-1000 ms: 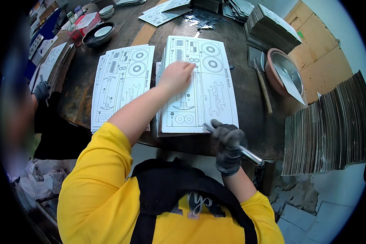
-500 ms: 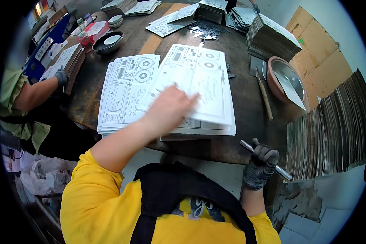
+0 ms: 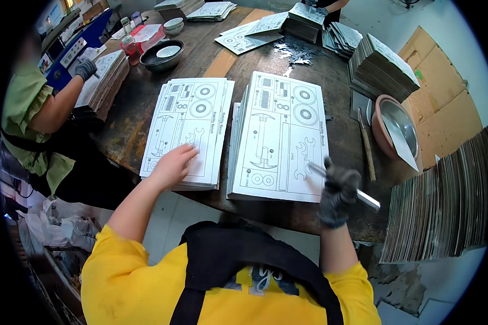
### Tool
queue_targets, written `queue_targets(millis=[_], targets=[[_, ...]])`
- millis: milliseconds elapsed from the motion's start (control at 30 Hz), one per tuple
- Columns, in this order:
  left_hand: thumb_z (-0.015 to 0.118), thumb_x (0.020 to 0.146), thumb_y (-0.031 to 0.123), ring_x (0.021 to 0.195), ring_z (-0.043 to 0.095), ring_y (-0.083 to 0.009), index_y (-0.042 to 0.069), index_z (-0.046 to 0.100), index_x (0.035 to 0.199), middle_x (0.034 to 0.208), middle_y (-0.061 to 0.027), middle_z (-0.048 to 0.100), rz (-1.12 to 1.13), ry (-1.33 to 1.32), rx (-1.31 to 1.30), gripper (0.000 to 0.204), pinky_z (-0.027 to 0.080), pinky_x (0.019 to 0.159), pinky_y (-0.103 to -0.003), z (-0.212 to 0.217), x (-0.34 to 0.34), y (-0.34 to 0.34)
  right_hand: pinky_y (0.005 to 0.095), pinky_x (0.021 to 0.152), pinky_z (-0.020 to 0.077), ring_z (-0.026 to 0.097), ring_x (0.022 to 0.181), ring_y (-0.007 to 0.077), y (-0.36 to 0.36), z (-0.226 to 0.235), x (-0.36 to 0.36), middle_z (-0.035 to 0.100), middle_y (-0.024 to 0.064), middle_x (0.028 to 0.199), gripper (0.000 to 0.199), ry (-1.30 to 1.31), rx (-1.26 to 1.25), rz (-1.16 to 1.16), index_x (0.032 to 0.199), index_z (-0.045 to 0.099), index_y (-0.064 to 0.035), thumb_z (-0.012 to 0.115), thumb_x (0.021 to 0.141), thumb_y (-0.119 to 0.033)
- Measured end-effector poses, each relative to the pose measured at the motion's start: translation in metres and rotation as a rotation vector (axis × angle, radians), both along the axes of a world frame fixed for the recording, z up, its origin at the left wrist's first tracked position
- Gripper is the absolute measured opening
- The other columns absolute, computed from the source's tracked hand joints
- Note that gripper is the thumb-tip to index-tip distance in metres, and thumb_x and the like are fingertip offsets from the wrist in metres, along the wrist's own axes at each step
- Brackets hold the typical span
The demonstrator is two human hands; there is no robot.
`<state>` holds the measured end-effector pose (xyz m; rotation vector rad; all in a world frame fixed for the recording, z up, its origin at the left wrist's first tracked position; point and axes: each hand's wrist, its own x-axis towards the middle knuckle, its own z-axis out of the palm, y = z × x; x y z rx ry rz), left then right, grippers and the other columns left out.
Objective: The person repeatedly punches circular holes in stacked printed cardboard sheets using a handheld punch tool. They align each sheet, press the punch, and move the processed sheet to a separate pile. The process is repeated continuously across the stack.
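Observation:
Two stacks of white printed sheets with punch-out part outlines lie side by side on the dark wooden table (image 3: 146, 116). My bare left hand (image 3: 172, 165) rests flat, fingers apart, on the near corner of the left stack (image 3: 190, 127). My right hand (image 3: 339, 189), in a dark grey glove, grips a slim metal rod tool (image 3: 346, 187). The tool's tip lies over the lower right of the right stack (image 3: 279, 138), next to the wrench outlines.
A person in green with a grey glove (image 3: 85, 69) works at the left by another sheet stack. A metal bowl (image 3: 398, 127), a stick (image 3: 366, 143), a black bowl (image 3: 161, 54), cardboard stacks (image 3: 444, 200) at right, more sheet piles (image 3: 382, 59) at the back.
My left hand carried a sheet from the right stack onto the left stack and now rests there. My right hand with the rod came up from the table edge onto the right stack.

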<state>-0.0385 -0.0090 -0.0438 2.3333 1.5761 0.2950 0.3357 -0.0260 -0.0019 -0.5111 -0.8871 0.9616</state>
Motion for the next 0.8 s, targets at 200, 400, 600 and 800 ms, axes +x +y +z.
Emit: queue_targets(millis=[200, 400, 600, 800], targets=[[0.057, 0.08, 0.011, 0.111, 0.049, -0.0287, 0.003, 0.052, 0.114, 0.121, -0.0136, 0.05, -0.292, -0.326, 0.254, 0.036, 0.042, 0.092, -0.036, 0.03, 0.129, 0.099, 0.049, 0.094, 0.04, 0.05, 0.062, 0.0143, 0.114, -0.01, -0.046, 0.047, 0.0006, 0.059, 0.032, -0.153, 0.127, 0.113, 0.064, 0.047, -0.0088, 0.059, 0.085, -0.03], [0.046, 0.083, 0.019, 0.123, 0.039, -0.0304, 0.001, 0.047, 0.12, 0.13, -0.0168, 0.044, -0.165, -0.081, 0.379, 0.042, 0.029, 0.104, -0.041, -0.016, 0.175, 0.135, 0.0468, 0.09, 0.0422, 0.052, 0.063, 0.0154, 0.139, -0.046, -0.041, 0.05, 0.002, 0.061, 0.028, -0.241, 0.094, 0.129, 0.068, 0.051, -0.0082, 0.057, 0.086, -0.029], [0.044, 0.083, 0.017, 0.123, 0.039, -0.0296, 0.002, 0.048, 0.12, 0.13, -0.0163, 0.044, -0.143, -0.053, 0.376, 0.04, 0.029, 0.104, -0.041, -0.016, 0.179, 0.135, 0.034, 0.081, 0.0464, 0.051, 0.063, 0.0117, 0.111, -0.052, -0.046, 0.055, -0.0002, 0.069, 0.024, -0.352, 0.012, 0.107, 0.08, 0.06, -0.0077, 0.059, 0.086, -0.031], [0.036, 0.087, 0.019, 0.128, 0.035, -0.0248, 0.003, 0.046, 0.125, 0.135, -0.0139, 0.04, -0.116, 0.009, 0.287, 0.043, 0.024, 0.107, -0.038, -0.009, 0.177, 0.132, 0.0375, 0.08, 0.0442, 0.051, 0.06, 0.0124, -0.033, -0.03, -0.046, 0.051, 0.0015, 0.067, 0.012, -0.683, 0.176, 0.166, 0.079, 0.053, -0.0069, 0.054, 0.085, -0.017]])
